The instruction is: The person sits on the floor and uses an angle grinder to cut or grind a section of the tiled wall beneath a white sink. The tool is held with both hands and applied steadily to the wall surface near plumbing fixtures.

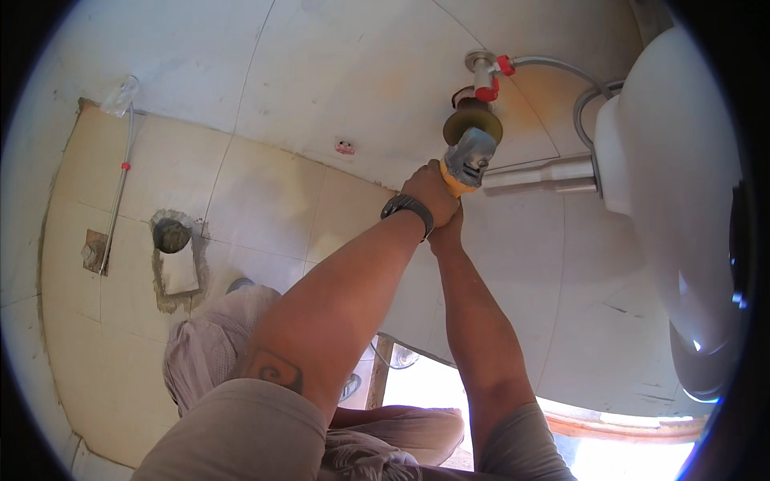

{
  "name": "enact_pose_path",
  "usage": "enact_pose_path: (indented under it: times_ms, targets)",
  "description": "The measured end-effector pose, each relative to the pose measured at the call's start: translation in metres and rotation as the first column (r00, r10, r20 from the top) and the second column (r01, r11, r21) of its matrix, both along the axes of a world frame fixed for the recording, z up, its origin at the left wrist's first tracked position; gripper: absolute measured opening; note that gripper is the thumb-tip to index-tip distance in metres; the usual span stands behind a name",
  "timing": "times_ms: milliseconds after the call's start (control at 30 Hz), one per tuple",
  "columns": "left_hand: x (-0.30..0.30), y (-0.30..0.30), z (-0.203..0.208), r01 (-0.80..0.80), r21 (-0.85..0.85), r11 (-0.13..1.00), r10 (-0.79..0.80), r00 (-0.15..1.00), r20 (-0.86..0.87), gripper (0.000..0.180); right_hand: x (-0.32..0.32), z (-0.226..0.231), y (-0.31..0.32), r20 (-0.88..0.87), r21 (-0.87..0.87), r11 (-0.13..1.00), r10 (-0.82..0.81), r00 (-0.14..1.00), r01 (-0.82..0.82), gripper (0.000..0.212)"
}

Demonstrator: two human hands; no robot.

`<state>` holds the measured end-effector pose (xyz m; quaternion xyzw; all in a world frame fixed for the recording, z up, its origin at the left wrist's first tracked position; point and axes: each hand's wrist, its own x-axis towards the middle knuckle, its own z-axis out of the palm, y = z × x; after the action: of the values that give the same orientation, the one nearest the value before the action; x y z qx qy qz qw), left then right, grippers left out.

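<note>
Just right of the frame's upper center, a grinder [468,163] sits in the left hand [430,191], fingers wrapped around it, below a red-handled valve [485,80]; the right hand's [447,231] grip, largely hidden, cannot be told.

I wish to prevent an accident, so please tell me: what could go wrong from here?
The disc of the grinder appears close below the red-handled valve; a slip might damage that valve. The disc's visible edge looks unguarded and the left grip is bare, so flying fragments might injure it.
</note>
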<state>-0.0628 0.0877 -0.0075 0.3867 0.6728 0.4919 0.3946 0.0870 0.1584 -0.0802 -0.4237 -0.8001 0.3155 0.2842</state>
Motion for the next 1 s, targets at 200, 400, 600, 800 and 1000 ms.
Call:
enact_pose_path:
  times_ms: [200,400,600,800,1000]
  targets:
    - [0.008,0.002,-0.010,-0.050,0.051,0.997,0.048,0.998,0.044,0.065,0.003,0.009,-0.003,0.161,0.135,0.990,0.012,0.987,-0.034,0.082]
    - [0.000,0.010,-0.010,-0.058,0.064,0.996,0.056,0.998,0.042,0.064,-0.012,0.018,-0.001,0.203,0.055,0.998,-0.022,0.979,0.011,0.081]
    - [-0.002,0.010,-0.014,-0.052,0.034,0.998,0.051,0.998,0.024,0.063,-0.014,0.004,0.004,-0.011,-0.096,0.994,0.044,0.999,-0.044,0.082]
    - [-0.005,0.011,-0.015,-0.036,0.031,0.999,0.036,0.999,0.004,0.063,-0.014,0.001,0.007,0.016,-0.060,0.995,0.076,0.997,-0.075,0.079]
    - [-0.002,0.012,-0.016,-0.073,0.032,0.997,0.074,0.997,-0.013,0.062,-0.012,-0.002,0.009,0.006,-0.078,0.993,0.087,0.996,-0.086,0.075]
